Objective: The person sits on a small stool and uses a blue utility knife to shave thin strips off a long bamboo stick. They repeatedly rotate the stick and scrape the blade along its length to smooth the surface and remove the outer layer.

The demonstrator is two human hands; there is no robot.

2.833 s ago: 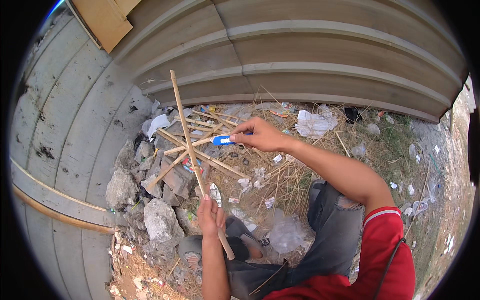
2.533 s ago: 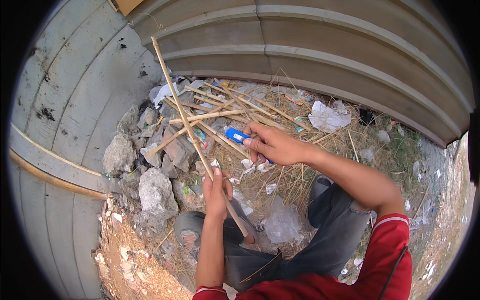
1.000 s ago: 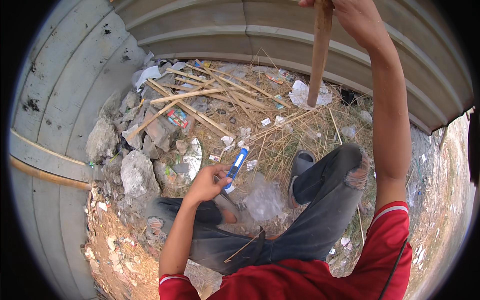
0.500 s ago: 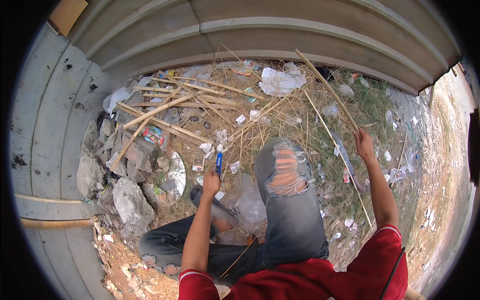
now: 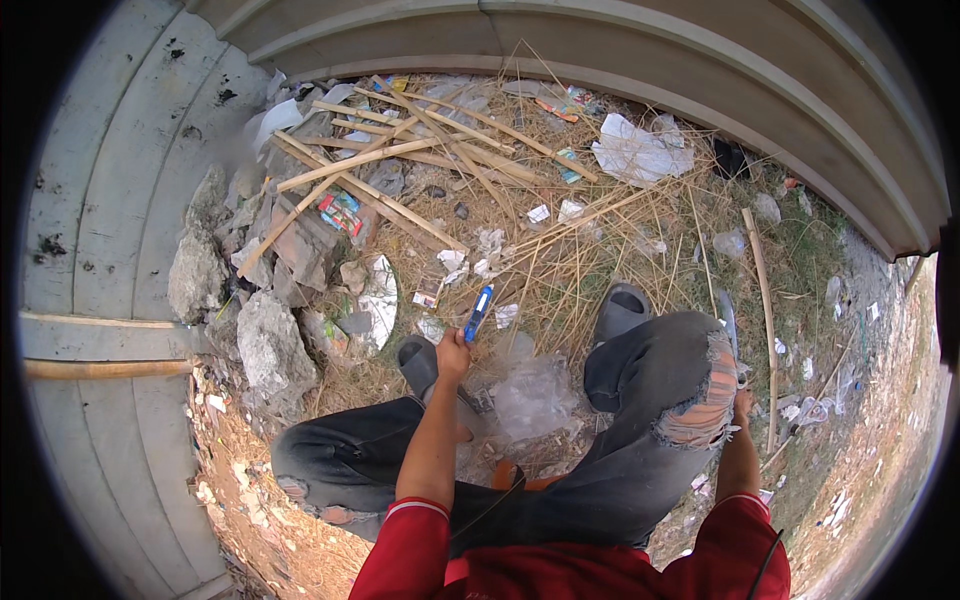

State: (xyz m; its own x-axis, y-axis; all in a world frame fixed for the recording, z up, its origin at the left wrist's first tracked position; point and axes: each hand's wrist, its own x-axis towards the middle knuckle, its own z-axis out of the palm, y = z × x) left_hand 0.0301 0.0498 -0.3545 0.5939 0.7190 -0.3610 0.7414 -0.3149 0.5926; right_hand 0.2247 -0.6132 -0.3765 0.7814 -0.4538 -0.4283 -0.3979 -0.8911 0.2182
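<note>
My left hand [image 5: 453, 354] is closed round a blue utility knife [image 5: 478, 312], which points up and away from me above the littered grass. Beside my right knee, my right hand [image 5: 742, 406] is closed at the handle end of a machete [image 5: 727, 318]. Its flat grey blade points away from me, and the knee hides part of it. Just right of the machete, a long bamboo strip [image 5: 761, 310] lies on the ground, apart from my hand.
Ahead to the left, several bamboo strips [image 5: 365, 163] lie crossed in a pile. Grey rocks [image 5: 270, 345] sit beside the left wall panel [image 5: 110, 240]. A corrugated metal sheet [image 5: 620, 45] closes off the far side. Plastic and paper scraps litter the dry grass.
The bamboo strip my right hand held is now on the ground to the right. That hand has come down to the machete. My right knee has swung right; the left hand keeps the utility knife.
</note>
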